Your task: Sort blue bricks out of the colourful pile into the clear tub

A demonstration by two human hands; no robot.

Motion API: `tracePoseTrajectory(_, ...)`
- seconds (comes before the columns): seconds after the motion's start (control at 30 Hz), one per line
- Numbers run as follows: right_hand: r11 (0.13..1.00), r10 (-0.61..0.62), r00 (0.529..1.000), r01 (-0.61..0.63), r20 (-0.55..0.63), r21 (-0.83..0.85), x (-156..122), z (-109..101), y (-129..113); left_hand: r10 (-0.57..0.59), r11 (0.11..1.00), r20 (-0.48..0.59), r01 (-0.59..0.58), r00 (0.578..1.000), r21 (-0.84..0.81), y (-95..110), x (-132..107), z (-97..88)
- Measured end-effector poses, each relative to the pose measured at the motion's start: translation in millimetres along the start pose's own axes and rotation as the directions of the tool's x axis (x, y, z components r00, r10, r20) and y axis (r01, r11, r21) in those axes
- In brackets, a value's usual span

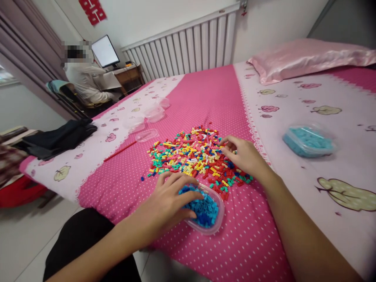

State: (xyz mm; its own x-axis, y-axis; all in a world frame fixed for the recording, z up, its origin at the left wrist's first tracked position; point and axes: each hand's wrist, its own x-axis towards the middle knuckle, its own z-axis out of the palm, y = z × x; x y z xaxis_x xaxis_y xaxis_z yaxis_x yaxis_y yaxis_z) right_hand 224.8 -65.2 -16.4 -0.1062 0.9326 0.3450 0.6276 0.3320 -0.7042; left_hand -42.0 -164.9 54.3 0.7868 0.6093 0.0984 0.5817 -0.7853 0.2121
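And here's the bed (pixel 211 90), a pink dotted band down its middle, carrying the whole show. Spread across that band is the pile (pixel 190 152) of small plastic pieces, wide, low and gloriously mixed: red, yellow, teal, pink, cream, dark blue. Over on the pale cover, well apart, sits a filled tub (pixel 308 141) of light blue pieces.

Now the hands! The left hand (pixel 166 199) has its fingers spread over the near end of the open tub (pixel 221 213), thumb above the contents; whether it grips the wall, I can't tell. The right hand (pixel 243 152) is at the pile's right side, fingers curled in and narrow; a piece between the tips? Hidden from here.

To work this well, I'd say: a light fingertip pinch, one colour at a time, raking the heap thin so buried pieces show. Steady that tub, because soft bedding could let it tip, and lift the left fingers clear of its mouth for each drop.

Down to the tiddlers: the blue pieces (pixel 205 209) inside run bright to deep blue, looking short and blocky, and one stray dark blue piece (pixel 142 178) lies alone off the pile's left edge.
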Motion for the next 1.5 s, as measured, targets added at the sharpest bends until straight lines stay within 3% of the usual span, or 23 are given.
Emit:
tracePoseTrajectory(0.17,0.999,-0.036,0.999,0.037,0.033,-0.026,1.5,1.0,4.1,0.070,0.991,0.131,-0.053,0.989,-0.123,8.8,4.5,-11.6)
tracePoseTrajectory(0.27,0.997,-0.046,0.996,0.050,0.072,-0.051,1.6,1.9,6.5,0.078,0.987,0.076,-0.066,0.994,-0.146,4.6,6.8,-15.4)
tracePoseTrajectory(0.43,0.992,-0.057,0.990,0.071,0.125,-0.106,0.1,3.0,8.3,-0.058,0.965,0.009,0.059,0.998,-0.255,-22.3,20.8,-21.8)
tracePoseTrajectory(0.5,0.985,-0.064,0.987,0.086,0.145,-0.150,-1.5,2.9,9.6,-0.066,0.957,0.103,0.092,0.993,-0.274,-32.2,30.4,-20.1)
tracePoseTrajectory(0.57,0.979,-0.040,0.991,0.065,0.130,-0.192,-3.6,0.8,11.6,0.004,0.949,0.245,0.073,0.969,-0.305,-38.0,38.9,-15.3)
tracePoseTrajectory(0.67,0.971,0.007,0.996,0.016,0.092,-0.240,-6.9,-7.3,15.8,0.016,0.934,0.287,0.088,0.958,-0.345,-40.4,45.3,-4.1)
tracePoseTrajectory(0.77,0.979,0.023,0.976,0.022,0.218,-0.204,-10.6,-17.2,21.0,-0.087,0.922,0.207,0.157,0.975,-0.355,-38.5,44.5,9.7)
tracePoseTrajectory(0.83,0.991,0.043,0.924,0.008,0.380,-0.130,-12.9,-20.5,24.6,-0.138,0.915,0.142,0.181,0.980,-0.360,-35.5,42.8,19.1)
tracePoseTrajectory(0.9,0.995,0.059,0.883,-0.012,0.466,-0.103,-14.4,-20.0,27.4,-0.178,0.914,0.077,0.193,0.981,-0.357,-31.9,41.9,26.7)
tracePoseTrajectory(1.0,0.988,0.081,0.896,-0.014,0.436,-0.153,-14.4,-15.6,27.4,-0.184,0.920,0.051,0.190,0.982,-0.343,-31.0,44.6,29.8)
tracePoseTrajectory(1.1,0.973,0.105,0.899,-0.005,0.425,-0.230,-13.0,-13.4,21.5,-0.100,0.913,0.124,0.141,0.987,-0.382,-44.3,58.4,17.6)
tracePoseTrajectory(1.13,0.966,0.122,0.896,-0.008,0.427,-0.260,-12.7,-13.8,18.7,-0.056,0.912,0.137,0.107,0.989,-0.397,-52.1,67.0,10.8)
tracePoseTrajectory(1.23,0.934,0.189,0.892,-0.035,0.410,-0.355,-13.0,-16.9,10.4,0.011,0.938,0.039,0.003,0.999,-0.347,-76.7,102.7,-9.2)
tracePoseTrajectory(1.33,0.906,0.230,0.908,-0.067,0.351,-0.419,-14.7,-17.6,3.1,0.062,0.954,0.003,-0.058,0.998,-0.294,-89.4,137.5,-11.4)
tracePoseTrajectory(1.4,0.883,0.245,0.924,-0.088,0.294,-0.460,-15.9,-14.6,-1.7,0.108,0.956,-0.171,-0.149,0.979,-0.253,-88.9,148.9,0.6)
tracePoseTrajectory(1.47,0.856,0.251,0.938,-0.099,0.240,-0.508,-16.1,-9.9,-6.3,0.103,0.959,-0.364,-0.189,0.926,-0.212,-85.1,149.0,16.8)
tracePoseTrajectory(1.5,0.847,0.246,0.943,-0.095,0.226,-0.523,-15.5,-7.6,-8.4,0.107,0.961,-0.395,-0.197,0.912,-0.196,-83.5,146.2,23.9)
